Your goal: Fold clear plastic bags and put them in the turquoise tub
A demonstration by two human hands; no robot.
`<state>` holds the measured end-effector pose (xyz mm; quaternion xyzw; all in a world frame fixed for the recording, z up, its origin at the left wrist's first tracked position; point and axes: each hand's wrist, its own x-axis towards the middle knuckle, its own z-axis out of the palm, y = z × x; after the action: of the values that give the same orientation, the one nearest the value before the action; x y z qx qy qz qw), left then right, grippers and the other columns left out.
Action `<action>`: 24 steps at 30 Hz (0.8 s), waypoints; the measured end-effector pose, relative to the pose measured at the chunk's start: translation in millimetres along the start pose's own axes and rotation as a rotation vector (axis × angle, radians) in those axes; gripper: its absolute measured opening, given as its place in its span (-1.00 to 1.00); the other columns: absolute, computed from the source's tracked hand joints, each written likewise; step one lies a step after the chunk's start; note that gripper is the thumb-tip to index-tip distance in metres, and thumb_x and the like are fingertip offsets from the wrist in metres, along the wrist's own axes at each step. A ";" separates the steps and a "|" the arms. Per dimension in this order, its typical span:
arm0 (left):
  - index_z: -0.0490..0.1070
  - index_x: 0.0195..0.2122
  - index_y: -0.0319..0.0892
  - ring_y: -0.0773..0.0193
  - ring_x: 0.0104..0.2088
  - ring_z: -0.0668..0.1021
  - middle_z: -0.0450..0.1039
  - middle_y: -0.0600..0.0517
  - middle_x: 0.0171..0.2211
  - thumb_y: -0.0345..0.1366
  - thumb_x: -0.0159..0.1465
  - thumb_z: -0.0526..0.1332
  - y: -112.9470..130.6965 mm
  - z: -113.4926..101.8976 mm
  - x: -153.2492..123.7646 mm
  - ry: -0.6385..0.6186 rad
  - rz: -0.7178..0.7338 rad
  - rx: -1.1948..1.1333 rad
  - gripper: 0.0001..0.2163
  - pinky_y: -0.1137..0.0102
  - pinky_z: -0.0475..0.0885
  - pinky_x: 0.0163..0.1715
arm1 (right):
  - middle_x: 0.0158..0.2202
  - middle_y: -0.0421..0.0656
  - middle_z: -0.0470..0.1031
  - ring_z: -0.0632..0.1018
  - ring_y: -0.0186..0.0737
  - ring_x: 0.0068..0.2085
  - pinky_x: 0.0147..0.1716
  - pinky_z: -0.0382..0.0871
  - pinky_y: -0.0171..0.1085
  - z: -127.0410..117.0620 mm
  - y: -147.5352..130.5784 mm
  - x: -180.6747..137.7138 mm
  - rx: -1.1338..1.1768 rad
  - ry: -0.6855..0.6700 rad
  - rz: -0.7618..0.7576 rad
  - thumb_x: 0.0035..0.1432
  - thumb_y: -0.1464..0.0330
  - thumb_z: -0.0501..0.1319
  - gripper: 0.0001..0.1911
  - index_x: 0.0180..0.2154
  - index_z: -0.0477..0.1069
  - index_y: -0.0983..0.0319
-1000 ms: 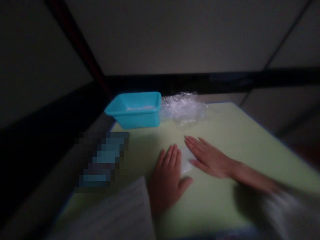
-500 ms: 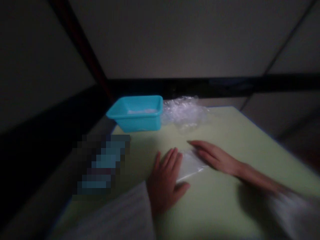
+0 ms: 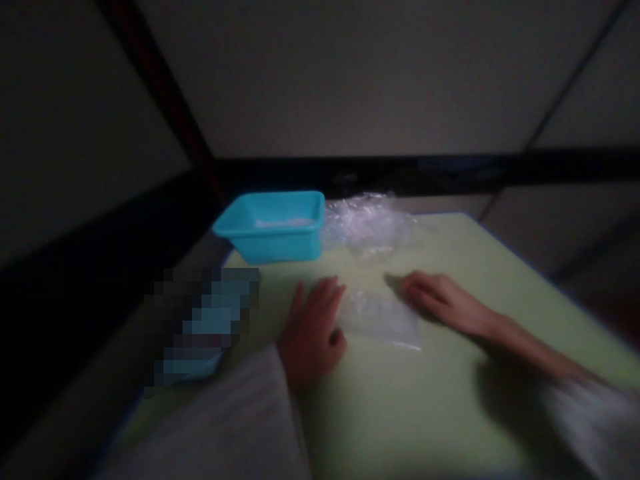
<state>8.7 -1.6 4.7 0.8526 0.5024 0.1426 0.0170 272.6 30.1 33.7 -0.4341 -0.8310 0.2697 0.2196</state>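
Note:
A small clear plastic bag (image 3: 383, 321) lies flat on the pale green table between my hands. Just left of it is my left hand (image 3: 316, 333), palm down, fingers stretched out and apart, the thumb bent in close to the bag's left edge. Nothing shows in that hand. My right hand (image 3: 443, 300) is at the bag's right side, fingers curled inward, with no object visible in them. Whether its underside touches the bag is hard to tell in the dim, blurred picture.
A turquoise plastic basket (image 3: 283, 248) with something whitish inside stands at the back left. Beside it is a crumpled heap of clear plastic (image 3: 373, 227). A pixelated bluish object (image 3: 210, 327) lies along the left table edge. Walls rise behind the table (image 3: 425, 413).
My left hand has shifted left and off the bag. The right hand has drawn slightly right, its fingers curling. The bag now lies uncovered, its near edge turned the other way.

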 end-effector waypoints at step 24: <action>-0.02 0.28 -0.26 0.11 0.31 -0.02 -0.08 -0.12 0.31 0.01 0.31 -0.04 17.3 -7.9 -8.2 -0.313 0.617 -0.188 -0.39 0.14 -0.06 0.27 | -0.51 -0.19 0.35 0.34 -0.36 -0.50 -0.53 0.23 -0.37 9.4 14.2 3.5 0.207 -0.249 -0.210 0.09 0.45 0.14 -0.89 -0.39 0.42 0.34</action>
<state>17.7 -18.1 13.4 0.9704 0.1972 0.0542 0.1282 273.7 37.4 18.0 -0.2833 -0.8603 0.3811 0.1855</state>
